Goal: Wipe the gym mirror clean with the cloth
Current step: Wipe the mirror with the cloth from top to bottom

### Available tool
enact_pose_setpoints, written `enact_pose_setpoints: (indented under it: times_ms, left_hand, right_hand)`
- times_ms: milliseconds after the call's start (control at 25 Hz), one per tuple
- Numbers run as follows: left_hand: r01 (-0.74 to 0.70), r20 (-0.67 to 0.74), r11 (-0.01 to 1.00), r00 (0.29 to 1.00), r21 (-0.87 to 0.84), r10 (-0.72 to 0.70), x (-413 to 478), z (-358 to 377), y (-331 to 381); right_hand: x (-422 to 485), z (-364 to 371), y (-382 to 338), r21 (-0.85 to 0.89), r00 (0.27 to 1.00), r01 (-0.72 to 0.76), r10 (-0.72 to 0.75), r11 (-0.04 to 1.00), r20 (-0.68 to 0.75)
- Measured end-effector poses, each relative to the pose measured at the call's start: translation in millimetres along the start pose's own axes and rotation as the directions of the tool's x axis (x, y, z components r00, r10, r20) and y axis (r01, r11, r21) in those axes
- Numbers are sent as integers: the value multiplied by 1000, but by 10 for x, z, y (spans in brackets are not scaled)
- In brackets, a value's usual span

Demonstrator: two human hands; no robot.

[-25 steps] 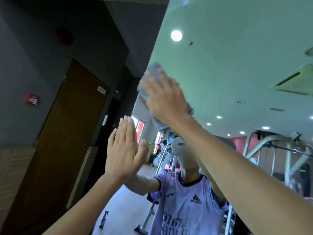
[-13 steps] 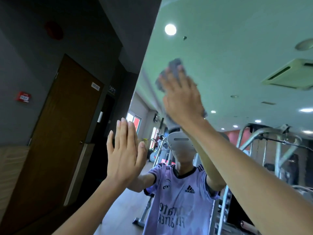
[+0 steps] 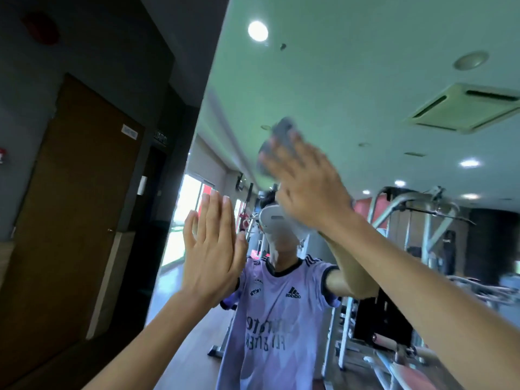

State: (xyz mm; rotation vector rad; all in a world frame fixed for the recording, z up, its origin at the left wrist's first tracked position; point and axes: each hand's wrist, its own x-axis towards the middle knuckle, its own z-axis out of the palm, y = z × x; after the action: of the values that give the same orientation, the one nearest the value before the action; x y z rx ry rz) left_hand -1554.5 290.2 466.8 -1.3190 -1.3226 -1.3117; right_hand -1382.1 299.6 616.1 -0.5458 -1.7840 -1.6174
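Right hand (image 3: 306, 187) up high, fingers straight and spread, pressing cloth (image 3: 277, 139) flat on mirror (image 3: 351, 80), bit blurry. Left hand (image 3: 213, 246) fingers straight, together, palm on glass, holding nothing. Tip imo: even pressure, overlapping passes, wipe left palm print after.

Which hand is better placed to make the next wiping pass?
Right. The right hand presses the crumpled grey cloth against the large wall mirror; the left hand rests flat on it, holding nothing.

A gym floor.
A large wall mirror (image 3: 351, 80) reflects a silver tube-framed weight machine (image 3: 427, 212), round recessed ceiling lights (image 3: 257, 30) and a square ceiling air vent (image 3: 464, 108); a brown wooden door (image 3: 76, 206) stands left of it.
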Motion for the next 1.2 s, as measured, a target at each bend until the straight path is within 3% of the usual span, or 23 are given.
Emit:
enact_pose_setpoints:
  times_ms: [80,120,200,280,320,360,440,520,560,600,640,720,760,800,840,880,920,960,1000,1080,1120,1160,1200]
  left_hand:
    - [24,-14,999,1000,-25,-25,13,16,104]
    - [22,-17,999,1000,-32,-22,23,12,152]
    - [-52,-10,998,999,-41,51,55,16,324]
    - [-100,-32,992,995,-73,98,103,44,530]
    - [-92,-46,990,995,-103,87,122,64,633]
    - [-81,-61,988,995,-133,73,144,86,743]
    - [-98,-85,982,993,-163,85,181,133,950]
    - [-162,-105,974,984,-157,146,166,184,1140]
    - [-187,-102,969,980,-159,172,145,210,1227]
    - [-199,-99,966,978,-167,185,135,231,1333]
    - [-189,-100,966,980,-177,174,145,244,1432]
    - [-153,-95,972,986,-178,138,220,275,1641]
    - [-164,-95,971,984,-173,149,241,295,1781]
    - [-194,-100,968,979,-159,180,253,319,1930]
    - [-226,-104,962,972,-151,212,252,342,2067]
    - [-243,-107,957,968,-156,228,253,357,2218]
    - [-251,-105,955,966,-160,236,254,376,2348]
    - [-258,-100,954,964,-155,244,250,395,2484]
    - [-265,-98,954,962,-143,253,242,421,2642]
    - [-258,-92,958,964,-123,248,258,449,2913]
    - [-246,-87,962,968,-122,236,281,460,3051]
    - [-246,-89,962,968,-122,236,301,469,3148]
    - [-265,-94,957,963,-119,255,314,495,3338]
  right_hand:
    - [-391,-106,295,12,942,325,-325,945,88]
    - [-492,-163,581,-18,943,321,-318,947,100]
    - [-567,-276,1133,-64,992,-110,114,992,51]
    - [-497,-338,1224,-45,766,-643,641,765,-47]
    - [-479,-305,1086,-37,669,-743,740,669,-70]
    - [-518,-269,926,-50,690,-724,720,688,-74]
    - [-819,-232,762,-62,956,-287,289,956,44]
    - [-1212,-345,1067,-24,968,201,-195,979,160]
    - [-1340,-395,1349,-41,960,234,-224,971,169]
    - [-1430,-436,1627,-73,986,98,-87,993,145]
    - [-1457,-486,1844,-77,982,-170,176,982,69]
    - [-1351,-517,1973,-67,702,-712,705,699,-104]
    - [-1302,-505,1906,-46,586,-809,801,585,-123]
    - [-1316,-493,1850,-46,606,-794,785,606,-126]
    - [-1426,-480,1825,-70,755,-655,650,752,-87]
    - [-1630,-485,1860,-95,921,-388,389,917,-14]
    - [-1881,-527,1961,-93,993,-97,103,991,64]
    - [-2141,-604,2172,-71,989,97,-89,993,114]
    - [-2368,-692,2442,-75,983,139,-128,988,131]
    - [-2636,-776,2947,-123,973,-212,221,970,69]
    - [-2655,-819,3154,-110,857,-513,515,852,-11]
    - [-2576,-824,3239,-79,673,-740,734,669,-86]
    - [-2511,-841,3266,-37,506,-862,855,505,-112]
